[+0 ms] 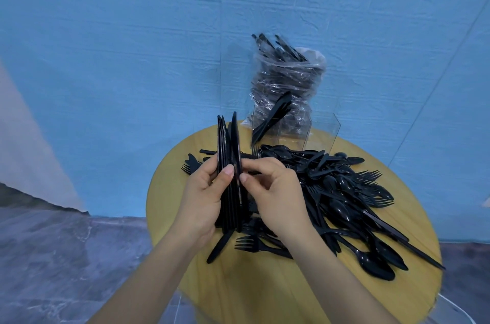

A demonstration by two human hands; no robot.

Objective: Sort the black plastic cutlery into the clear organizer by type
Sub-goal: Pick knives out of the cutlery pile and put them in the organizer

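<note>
My left hand (202,204) grips an upright bundle of several black plastic knives (229,148), blades pointing up, above the near left of the table. My right hand (275,196) pinches the rightmost knife of that bundle between thumb and fingers. A loose pile of black forks and spoons (342,191) covers the table's right half. The clear organizer (322,132) stands at the table's far edge, and one knife (273,118) leans in its left compartment.
The round yellow wooden table (265,284) is small, with grey floor around it. A clear plastic bag stuffed with black cutlery (287,77) stands behind the organizer against the blue cloth backdrop (132,45). One fork (249,243) lies near my wrists.
</note>
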